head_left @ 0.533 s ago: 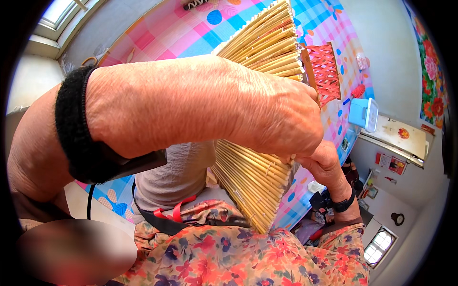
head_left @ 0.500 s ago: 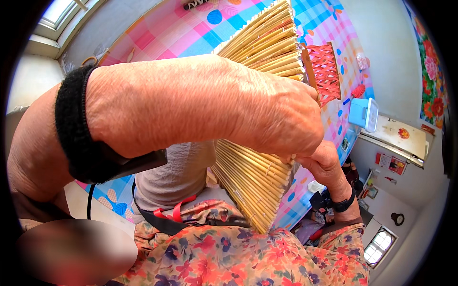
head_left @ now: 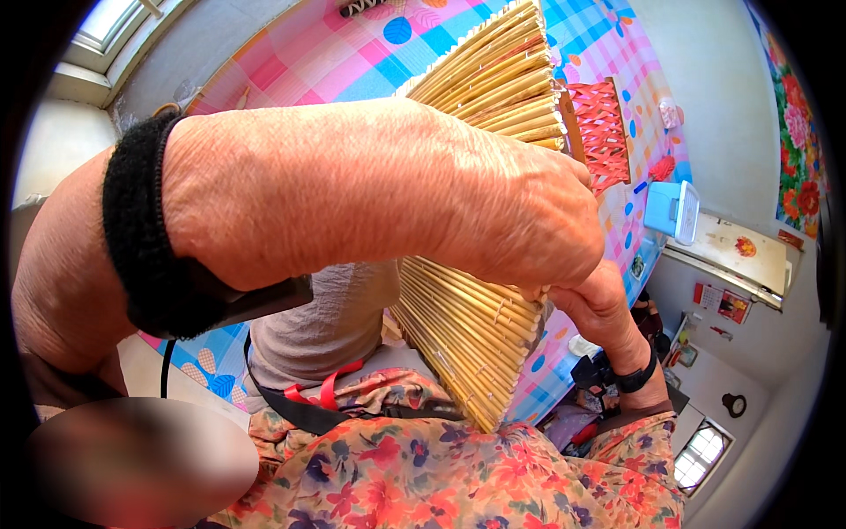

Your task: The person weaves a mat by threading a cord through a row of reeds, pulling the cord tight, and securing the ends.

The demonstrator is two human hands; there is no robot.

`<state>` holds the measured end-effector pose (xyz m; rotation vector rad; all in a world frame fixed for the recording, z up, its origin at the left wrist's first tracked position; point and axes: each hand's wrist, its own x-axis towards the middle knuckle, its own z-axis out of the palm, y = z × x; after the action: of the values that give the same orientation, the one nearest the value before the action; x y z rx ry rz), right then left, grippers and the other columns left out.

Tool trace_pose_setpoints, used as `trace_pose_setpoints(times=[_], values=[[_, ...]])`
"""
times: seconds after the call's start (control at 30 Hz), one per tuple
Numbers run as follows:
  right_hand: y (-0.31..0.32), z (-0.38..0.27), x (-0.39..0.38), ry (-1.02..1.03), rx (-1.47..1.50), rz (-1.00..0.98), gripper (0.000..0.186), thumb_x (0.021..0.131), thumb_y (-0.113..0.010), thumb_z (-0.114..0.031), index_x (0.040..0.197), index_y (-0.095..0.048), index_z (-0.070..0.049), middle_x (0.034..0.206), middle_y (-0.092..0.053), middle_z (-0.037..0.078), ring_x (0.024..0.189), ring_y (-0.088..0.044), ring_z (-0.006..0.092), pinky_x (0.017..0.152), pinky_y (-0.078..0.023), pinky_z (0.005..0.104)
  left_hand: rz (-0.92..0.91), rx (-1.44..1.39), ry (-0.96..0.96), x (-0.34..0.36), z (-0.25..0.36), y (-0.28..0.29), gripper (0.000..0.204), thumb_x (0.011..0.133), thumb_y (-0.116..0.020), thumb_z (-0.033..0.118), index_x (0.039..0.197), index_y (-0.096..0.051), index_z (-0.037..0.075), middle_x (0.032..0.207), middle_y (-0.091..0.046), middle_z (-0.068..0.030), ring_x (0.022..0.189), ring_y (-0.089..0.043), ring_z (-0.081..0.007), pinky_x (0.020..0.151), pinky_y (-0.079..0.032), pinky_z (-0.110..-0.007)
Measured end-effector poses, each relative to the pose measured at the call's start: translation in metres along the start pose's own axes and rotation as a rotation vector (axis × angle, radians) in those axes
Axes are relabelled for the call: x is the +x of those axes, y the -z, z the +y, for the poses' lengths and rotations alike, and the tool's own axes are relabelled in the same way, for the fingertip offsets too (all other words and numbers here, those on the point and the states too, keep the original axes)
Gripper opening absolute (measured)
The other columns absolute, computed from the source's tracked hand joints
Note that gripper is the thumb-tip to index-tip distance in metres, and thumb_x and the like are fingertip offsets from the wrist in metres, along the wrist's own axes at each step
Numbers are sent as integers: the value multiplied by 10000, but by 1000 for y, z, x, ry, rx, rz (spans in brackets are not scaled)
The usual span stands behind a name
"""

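A mat of stiff yellow stalks (head_left: 471,326), bound side by side with thread, slants across my lap. Its upper part fans out beyond my left forearm. My left hand (head_left: 546,216) reaches over the mat, bent down at its right edge with the fingers curled and mostly hidden. Just below it, my right hand (head_left: 599,295) is closed at the same edge, thumb and fingers pinched on the mat. The two hands meet there. Whether a needle or thread lies between the fingers is too small to tell. A black strap circles each wrist.
Beneath lies a pink and blue checked cover (head_left: 352,57). A red woven piece with a wooden frame (head_left: 601,132) sits behind the mat. To its right stands a blue box (head_left: 665,207) with a pale lid. A dark bundle (head_left: 590,379) lies by my right forearm.
My left hand has shifted slightly to the right and down along the mat's edge. The mat and my right hand have hardly moved.
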<state>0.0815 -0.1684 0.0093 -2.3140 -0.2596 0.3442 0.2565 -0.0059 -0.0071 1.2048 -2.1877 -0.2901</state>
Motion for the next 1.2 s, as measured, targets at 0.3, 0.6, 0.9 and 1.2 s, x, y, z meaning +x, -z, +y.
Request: trace_pose_setpoints(times=[0.3,0.6,0.9,1.2], values=[[-6,-5,-3,-89,33,49,225,824,-661,14,1045,-646,-22,913,-675,103,837,-664,290,716,-509,334,-17,-32,-6,-6,0,0,151,777,-699,216,800,-645,78,712,-655,-44,816,-633,-224,821,-409,-357],[10,5,-11,-21,-73,18,215,810,-686,18,1018,-671,-34,808,-642,93,684,-629,250,601,-480,310,-11,-56,16,-2,-1,4,154,783,-698,221,805,-649,77,712,-655,-48,822,-635,-226,828,-409,-357],[1,-3,-17,-178,92,45,172,891,-643,-14,1060,-660,-43,637,-542,24,528,-506,110,487,-416,263,-47,-19,69,-37,-5,3,147,780,-689,223,807,-645,85,733,-646,-37,832,-630,-215,830,-406,-354],[0,-12,-7,-92,3,42,172,897,-593,16,1052,-644,-38,629,-522,31,525,-502,127,489,-422,272,-70,22,67,-45,-9,1,138,775,-679,224,809,-641,95,756,-637,-24,842,-624,-201,832,-403,-351]])
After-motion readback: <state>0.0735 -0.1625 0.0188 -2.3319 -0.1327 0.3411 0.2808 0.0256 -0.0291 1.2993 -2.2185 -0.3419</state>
